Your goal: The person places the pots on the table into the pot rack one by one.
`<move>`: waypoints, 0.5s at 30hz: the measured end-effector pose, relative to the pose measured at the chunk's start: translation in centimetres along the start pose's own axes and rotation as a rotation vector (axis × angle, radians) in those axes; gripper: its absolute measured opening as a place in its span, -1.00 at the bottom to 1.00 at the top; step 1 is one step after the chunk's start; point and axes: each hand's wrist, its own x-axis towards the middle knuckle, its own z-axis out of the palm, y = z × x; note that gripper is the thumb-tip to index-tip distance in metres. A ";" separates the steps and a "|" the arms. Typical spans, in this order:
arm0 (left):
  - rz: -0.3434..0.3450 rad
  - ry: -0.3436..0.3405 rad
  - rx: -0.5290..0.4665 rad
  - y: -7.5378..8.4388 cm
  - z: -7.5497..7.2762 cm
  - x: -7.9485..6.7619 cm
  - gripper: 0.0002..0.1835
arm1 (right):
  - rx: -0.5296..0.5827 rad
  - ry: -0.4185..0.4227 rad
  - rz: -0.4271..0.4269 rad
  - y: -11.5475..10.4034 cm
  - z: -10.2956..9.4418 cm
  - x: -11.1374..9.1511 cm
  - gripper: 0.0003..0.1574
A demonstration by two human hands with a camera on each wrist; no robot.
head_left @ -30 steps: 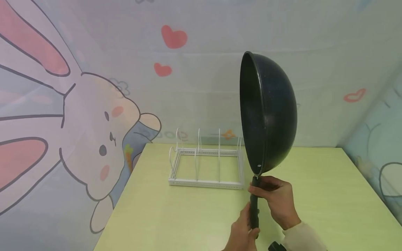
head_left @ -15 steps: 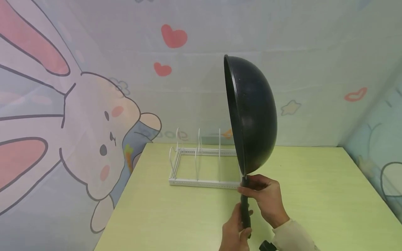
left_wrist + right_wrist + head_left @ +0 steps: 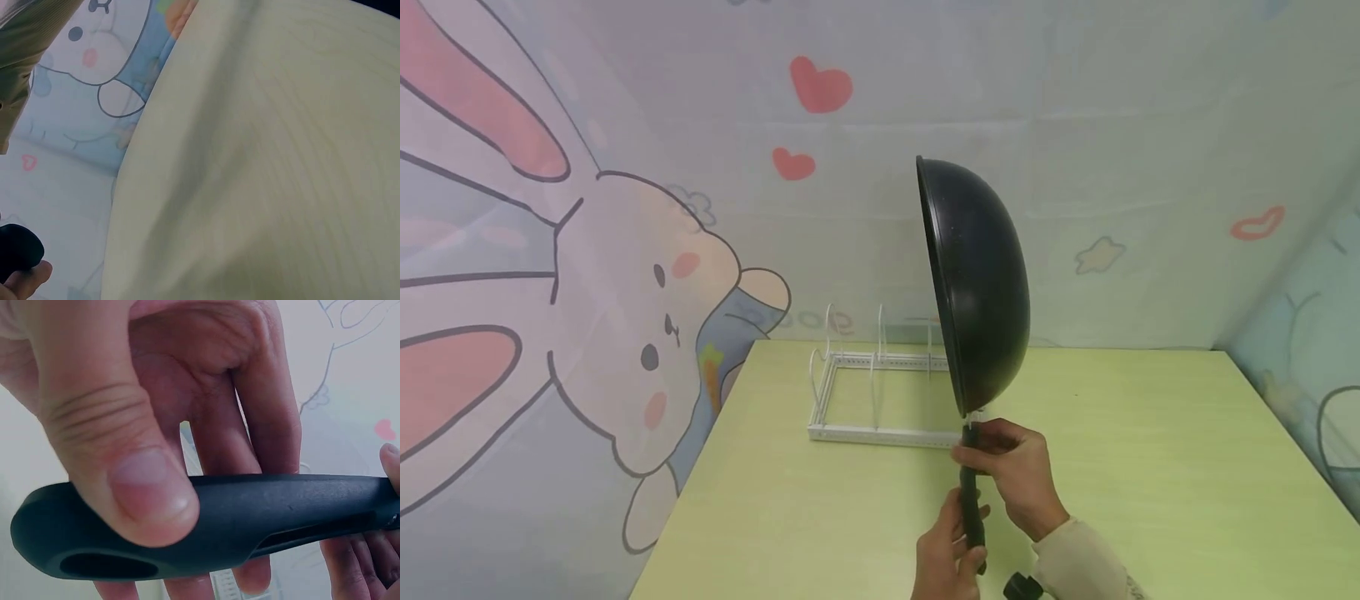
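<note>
A black wok (image 3: pixel 981 287) stands upright on its handle, its opening turned left and its rounded underside right. My right hand (image 3: pixel 1022 479) pinches the black handle (image 3: pixel 970 500) near the pan, thumb and fingers on either side. Lower down, my left hand (image 3: pixel 943 554) grips the handle's end. In the right wrist view, the left thumb (image 3: pixel 150 494) lies on the handle by its hanging hole, and right-hand fingers (image 3: pixel 350 569) show at the edge. The left wrist view catches a rounded black end (image 3: pixel 19 247) beside a fingertip (image 3: pixel 31 281).
A white wire pan rack (image 3: pixel 872 435) with upright dividers sits on the pale yellow-green table (image 3: pixel 805 517); the wok hides its right end. Behind hangs a printed cloth backdrop (image 3: pixel 1075 150). A black device (image 3: pixel 1022 586) is by the right wrist.
Both hands have carried the wok leftward and slightly lower, so it now overlaps the rack's right end in view. It has turned, and its inside is no longer visible.
</note>
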 end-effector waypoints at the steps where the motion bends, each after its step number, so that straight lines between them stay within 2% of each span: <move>1: -0.026 -0.003 -0.006 0.1 -0.1 -0.1 -0.48 | 0.005 -0.001 0.008 0.1 0.1 0.1 -0.57; 7: -0.150 -0.035 0.005 0.1 -0.5 -0.8 -0.40 | 0.027 -0.019 0.052 1.1 0.3 0.2 -0.61; 15: -0.203 -0.023 0.040 -0.4 -1.2 -1.3 -0.35 | 0.037 -0.014 0.070 1.9 1.1 0.7 -0.58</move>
